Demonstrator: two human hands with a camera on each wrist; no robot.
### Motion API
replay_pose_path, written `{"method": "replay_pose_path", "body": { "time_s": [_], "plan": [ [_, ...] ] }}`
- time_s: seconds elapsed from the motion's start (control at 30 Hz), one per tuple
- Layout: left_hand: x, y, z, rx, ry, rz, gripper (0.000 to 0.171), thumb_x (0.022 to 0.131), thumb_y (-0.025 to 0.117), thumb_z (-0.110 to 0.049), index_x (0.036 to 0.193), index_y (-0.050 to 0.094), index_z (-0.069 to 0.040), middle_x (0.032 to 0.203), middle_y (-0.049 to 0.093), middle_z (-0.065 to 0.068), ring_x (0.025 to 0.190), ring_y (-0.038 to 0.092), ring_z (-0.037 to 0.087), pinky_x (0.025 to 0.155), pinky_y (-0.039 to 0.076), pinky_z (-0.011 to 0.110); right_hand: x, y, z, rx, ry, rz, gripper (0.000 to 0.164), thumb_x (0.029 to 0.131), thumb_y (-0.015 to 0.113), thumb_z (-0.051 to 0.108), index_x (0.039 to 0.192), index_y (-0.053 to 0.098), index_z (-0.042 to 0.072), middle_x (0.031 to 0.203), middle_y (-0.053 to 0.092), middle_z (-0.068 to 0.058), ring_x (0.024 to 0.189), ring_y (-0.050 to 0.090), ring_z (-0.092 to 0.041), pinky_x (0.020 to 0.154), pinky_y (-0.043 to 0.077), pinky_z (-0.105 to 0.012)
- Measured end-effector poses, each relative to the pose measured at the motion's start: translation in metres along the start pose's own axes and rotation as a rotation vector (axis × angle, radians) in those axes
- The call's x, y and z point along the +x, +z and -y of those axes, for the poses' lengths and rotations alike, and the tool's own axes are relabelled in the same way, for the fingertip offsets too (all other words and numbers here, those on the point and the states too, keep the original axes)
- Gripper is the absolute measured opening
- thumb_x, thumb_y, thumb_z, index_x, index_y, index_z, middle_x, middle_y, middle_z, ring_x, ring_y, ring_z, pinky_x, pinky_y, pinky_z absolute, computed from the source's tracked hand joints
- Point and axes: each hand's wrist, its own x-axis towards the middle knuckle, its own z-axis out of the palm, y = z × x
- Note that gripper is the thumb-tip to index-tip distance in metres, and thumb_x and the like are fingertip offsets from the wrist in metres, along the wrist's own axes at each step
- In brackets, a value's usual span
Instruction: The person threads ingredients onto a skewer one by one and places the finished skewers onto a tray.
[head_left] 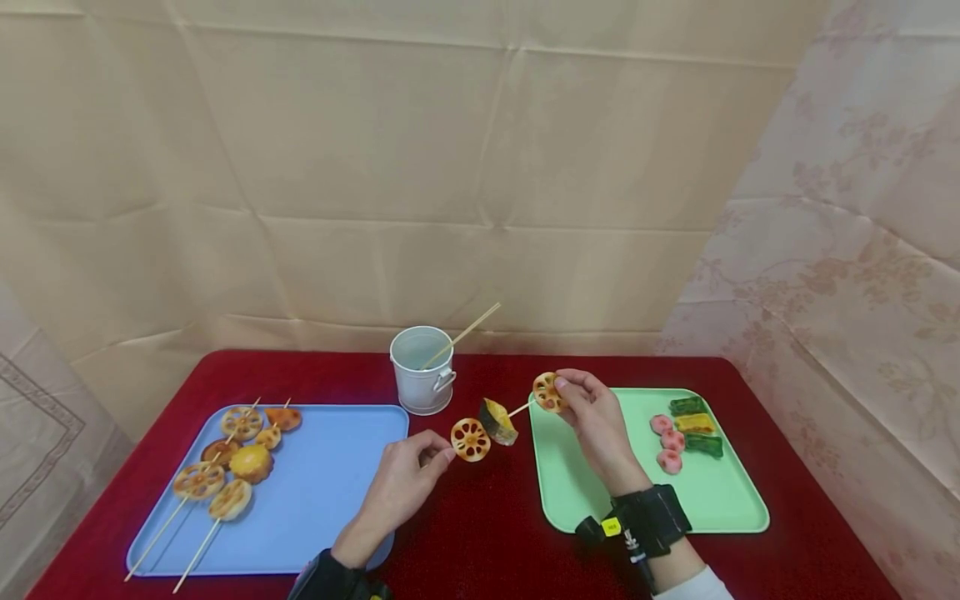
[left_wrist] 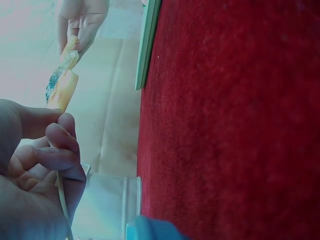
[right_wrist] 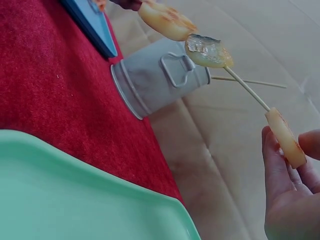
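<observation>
Between my hands, above the red cloth, a bamboo skewer [right_wrist: 248, 90] carries a lotus root slice [head_left: 470, 440] and a green-rimmed yellow pumpkin piece [head_left: 498, 422]. My left hand [head_left: 405, 479] grips the skewer close beside that lotus slice; the stick's lower end trails out below the fingers in the left wrist view. At the skewer's far end my right hand [head_left: 597, 423] pinches a second lotus root slice [right_wrist: 285, 139] between thumb and fingers. This slice sits at the stick's tip; whether the tip has gone through it, I cannot tell. A bare stretch of stick separates it from the pumpkin.
A blue tray [head_left: 322, 500] at left bears two loaded skewers [head_left: 198, 481]. The green tray [head_left: 577, 492] at right holds pink round pieces [head_left: 670, 461] and green and yellow pieces [head_left: 695, 423]. Behind stands a white bucket [head_left: 422, 392] with a stick [head_left: 476, 323] leaning in it.
</observation>
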Motion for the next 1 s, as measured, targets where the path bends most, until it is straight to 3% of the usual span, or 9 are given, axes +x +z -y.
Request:
{"method": "replay_pose_path", "body": {
  "time_s": [0.37,0.87,1.0],
  "plan": [
    [0.000,0.000,0.000,-0.002,-0.003,-0.004,0.006,0.096,0.073,-0.011,0.090,0.075,-0.010,0.071,0.062,-0.009,0.065,0.054,0.006,0.059,0.045,0.025,-0.005,0.004,0.001,0.019,-0.012,0.047,0.026,0.104,0.061,0.008,0.127,0.054,-0.003,0.106,0.066,-0.005,0.095,0.066,-0.015,0.085,0.056,-0.026],
    [0.001,0.000,-0.002,-0.015,-0.014,-0.002,0.006,0.096,0.074,-0.012,0.090,0.075,-0.011,0.071,0.062,-0.007,0.067,0.055,0.008,0.059,0.045,0.025,-0.011,0.013,-0.004,-0.117,0.024,0.072,0.032,0.101,0.067,0.012,0.128,0.057,-0.002,0.108,0.072,-0.008,0.096,0.070,-0.017,0.086,0.058,-0.034],
    [0.001,0.000,-0.002,-0.017,-0.017,-0.007,0.006,0.096,0.074,-0.011,0.090,0.075,-0.010,0.072,0.062,-0.007,0.068,0.055,0.009,0.060,0.045,0.025,-0.012,0.015,-0.005,-0.099,0.039,0.089,0.034,0.100,0.069,0.013,0.127,0.057,-0.003,0.109,0.072,-0.007,0.098,0.069,-0.017,0.088,0.057,-0.033]
  ]
}}
